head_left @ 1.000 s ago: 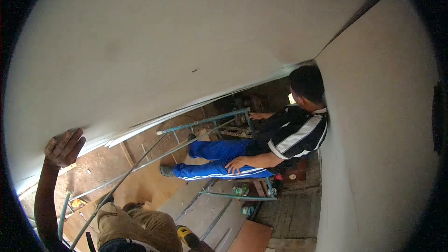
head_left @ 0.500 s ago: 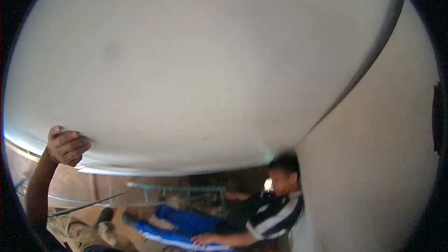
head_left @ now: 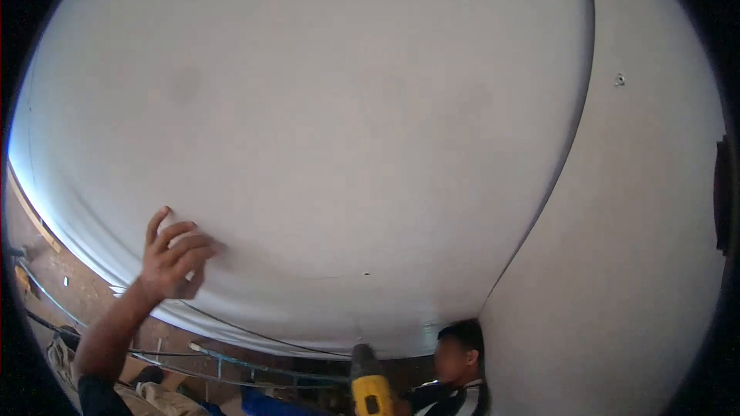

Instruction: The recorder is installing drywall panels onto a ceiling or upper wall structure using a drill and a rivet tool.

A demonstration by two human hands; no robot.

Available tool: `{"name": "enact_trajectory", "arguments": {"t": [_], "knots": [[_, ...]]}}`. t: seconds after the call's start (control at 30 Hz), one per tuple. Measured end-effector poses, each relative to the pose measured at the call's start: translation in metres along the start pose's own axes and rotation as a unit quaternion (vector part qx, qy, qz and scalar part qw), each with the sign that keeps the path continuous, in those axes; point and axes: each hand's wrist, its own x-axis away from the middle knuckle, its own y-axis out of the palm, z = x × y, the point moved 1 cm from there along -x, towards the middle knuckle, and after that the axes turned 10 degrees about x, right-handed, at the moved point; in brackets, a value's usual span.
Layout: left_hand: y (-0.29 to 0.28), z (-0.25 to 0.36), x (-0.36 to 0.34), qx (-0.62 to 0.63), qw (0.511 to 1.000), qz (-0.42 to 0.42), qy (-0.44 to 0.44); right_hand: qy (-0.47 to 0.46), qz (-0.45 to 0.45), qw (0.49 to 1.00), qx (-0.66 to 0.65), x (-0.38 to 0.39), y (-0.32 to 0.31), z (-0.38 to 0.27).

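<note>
My left hand (head_left: 177,262) reaches up with fingers spread and slightly curled, its fingertips at the large off-white ceiling panel (head_left: 347,123). It holds nothing. From the lower edge a yellow and black power drill (head_left: 371,389) points upward, its dark nose close to the panel's near part. I cannot tell whether its tip touches. A sliver of skin shows beside the drill body; my right hand, apparently gripping the drill, is almost wholly cut off by the frame. A small dark screw or hole mark (head_left: 367,273) sits on the panel above the drill.
A dark seam separates the panel from another pale surface (head_left: 617,223) on the right, which bears a small metal fixing (head_left: 620,79). A person (head_left: 456,358) in a dark and white top is below, right of the drill. Thin blue bars (head_left: 262,368) and a dark cable (head_left: 262,335) run below the panel.
My left hand has moved right and opened, from bent fingers near the panel's edge to spread fingers against its face. The drill has come into view; the view has shifted upward.
</note>
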Motion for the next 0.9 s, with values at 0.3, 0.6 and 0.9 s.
{"name": "enact_trajectory", "arguments": {"t": [0.3, 0.6, 0.9], "knots": [[0.011, 0.113, -0.139, 0.469, 0.872, -0.142, -0.005, -0.399, 0.202, 0.639, 0.626, 0.076, 0.257, -0.041], [0.071, 0.205, -0.226, 0.752, 0.612, -0.244, 0.002, -0.442, 0.273, 0.61, 0.599, 0.119, 0.246, -0.02], [0.131, 0.263, -0.241, 0.816, 0.546, -0.066, 0.177, -0.315, 0.409, 0.596, 0.615, 0.167, 0.235, 0.041]]}}
